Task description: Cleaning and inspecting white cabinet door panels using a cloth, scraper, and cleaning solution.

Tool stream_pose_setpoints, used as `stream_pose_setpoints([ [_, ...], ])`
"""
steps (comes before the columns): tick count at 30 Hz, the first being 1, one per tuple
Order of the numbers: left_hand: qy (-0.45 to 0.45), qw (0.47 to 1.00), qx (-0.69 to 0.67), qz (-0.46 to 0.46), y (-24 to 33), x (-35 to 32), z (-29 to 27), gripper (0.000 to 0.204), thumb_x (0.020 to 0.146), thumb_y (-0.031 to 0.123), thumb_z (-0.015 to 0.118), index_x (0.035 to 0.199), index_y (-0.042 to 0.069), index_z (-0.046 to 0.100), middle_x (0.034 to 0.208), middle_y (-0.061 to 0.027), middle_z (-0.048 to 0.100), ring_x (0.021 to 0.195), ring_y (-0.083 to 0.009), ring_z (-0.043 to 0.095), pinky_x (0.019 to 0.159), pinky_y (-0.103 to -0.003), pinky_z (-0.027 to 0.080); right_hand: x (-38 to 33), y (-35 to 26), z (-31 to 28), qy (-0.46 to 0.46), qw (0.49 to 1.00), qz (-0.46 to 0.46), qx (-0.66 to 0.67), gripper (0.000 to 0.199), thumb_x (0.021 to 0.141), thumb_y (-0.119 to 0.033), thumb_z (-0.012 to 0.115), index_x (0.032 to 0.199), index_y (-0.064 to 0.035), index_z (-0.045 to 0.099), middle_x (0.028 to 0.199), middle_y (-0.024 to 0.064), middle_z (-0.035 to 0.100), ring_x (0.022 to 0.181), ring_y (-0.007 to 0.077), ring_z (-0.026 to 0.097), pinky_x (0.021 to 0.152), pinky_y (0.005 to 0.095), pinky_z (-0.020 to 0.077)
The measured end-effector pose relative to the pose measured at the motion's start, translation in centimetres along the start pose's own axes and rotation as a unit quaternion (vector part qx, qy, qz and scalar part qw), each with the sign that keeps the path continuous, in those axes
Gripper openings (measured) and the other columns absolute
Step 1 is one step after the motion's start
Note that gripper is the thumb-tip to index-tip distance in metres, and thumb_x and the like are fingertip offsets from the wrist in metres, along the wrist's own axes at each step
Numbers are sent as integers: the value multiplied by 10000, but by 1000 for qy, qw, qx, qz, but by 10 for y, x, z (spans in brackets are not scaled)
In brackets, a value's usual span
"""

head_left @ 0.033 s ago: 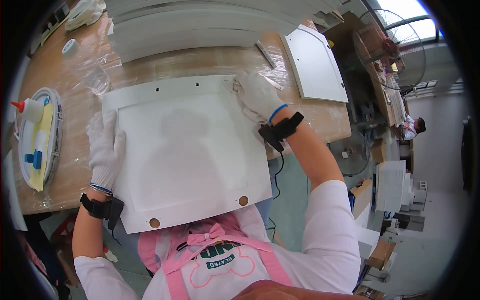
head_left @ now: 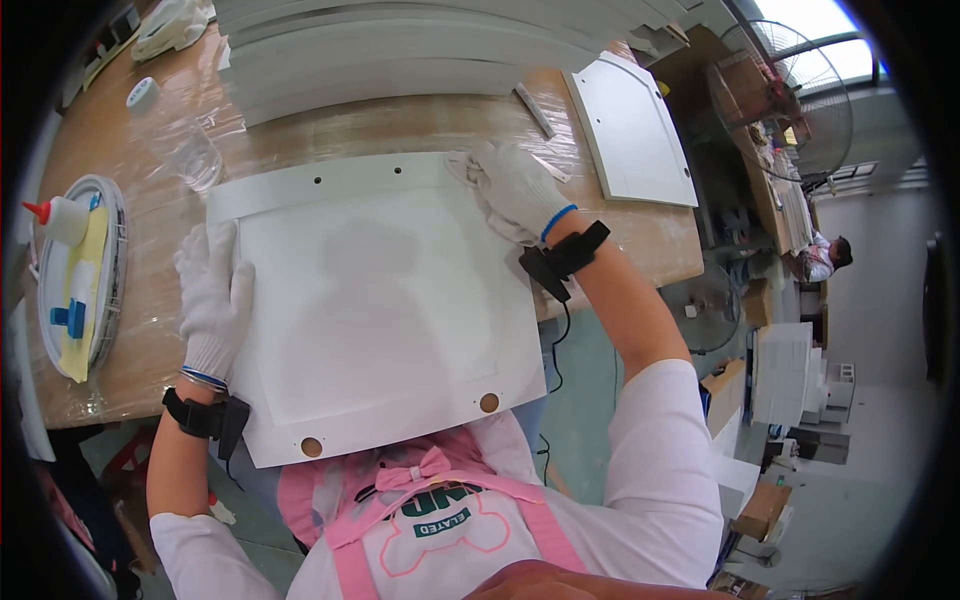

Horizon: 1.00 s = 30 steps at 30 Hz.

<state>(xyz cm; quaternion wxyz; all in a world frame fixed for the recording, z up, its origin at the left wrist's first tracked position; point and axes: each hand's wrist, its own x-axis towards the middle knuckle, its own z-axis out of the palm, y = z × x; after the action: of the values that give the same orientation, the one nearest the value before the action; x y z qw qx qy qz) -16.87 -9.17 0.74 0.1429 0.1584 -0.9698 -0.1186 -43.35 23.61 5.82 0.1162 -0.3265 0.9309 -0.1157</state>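
A white rectangular panel [head_left: 390, 320] lies in front of me on the wrapped table, its near edge reaching past the tabletop toward my apron. Two small dark holes show along its far side and two larger brown round spots along its near side. Gloved in white, my left hand [head_left: 213, 290] rests on the panel's left edge, fingers stretched out and holding nothing. At the far right corner my right hand [head_left: 525, 190], also gloved, is closed over a crumpled whitish cloth [head_left: 497, 222] and presses it to the panel. The glove covers much of that cloth.
Stacked white panels [head_left: 420, 60] rise along the far side. Another white panel [head_left: 635, 130] lies at the right, near a grey metal strip [head_left: 534, 110]. At left are a clear bottle [head_left: 185, 150] and a round lid [head_left: 112, 300] carrying a red-tipped glue bottle [head_left: 64, 220]. A fan [head_left: 775, 90] stands beyond.
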Motion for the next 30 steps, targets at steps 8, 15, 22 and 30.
stream_pose_setpoints([
  [8,3,1000,10,0,-2,-4,-5,522,972,236,512,1470,95,441,1522,-301,338,1441,-465,256,1204,-511,138,6,-18,-8,34,994,-66,-79,213,896,-199,568,948,-10,652,903,217,662,886,395,644,765,480,509],
  [15,8,1000,-6,-5,-3,-5,-6,518,971,239,514,1465,100,447,1518,-305,342,1440,-471,254,1205,-509,135,10,-14,-21,-11,997,-32,-68,238,896,-212,568,962,3,644,988,234,660,919,419,638,791,503,498],
  [22,2,1000,-13,-12,-1,-4,-5,509,975,245,510,1458,95,454,1521,-305,338,1443,-466,250,1208,-504,131,14,-26,-6,48,991,-87,-94,222,899,-183,524,928,-20,672,928,236,672,882,414,650,780,491,516],
  [30,21,999,-25,-7,3,-1,-5,512,955,274,532,1440,123,470,1501,-314,352,1429,-473,270,1210,-524,133,32,-27,11,49,990,-103,-80,205,907,-206,542,921,-33,651,918,213,674,886,400,647,766,487,507],
])
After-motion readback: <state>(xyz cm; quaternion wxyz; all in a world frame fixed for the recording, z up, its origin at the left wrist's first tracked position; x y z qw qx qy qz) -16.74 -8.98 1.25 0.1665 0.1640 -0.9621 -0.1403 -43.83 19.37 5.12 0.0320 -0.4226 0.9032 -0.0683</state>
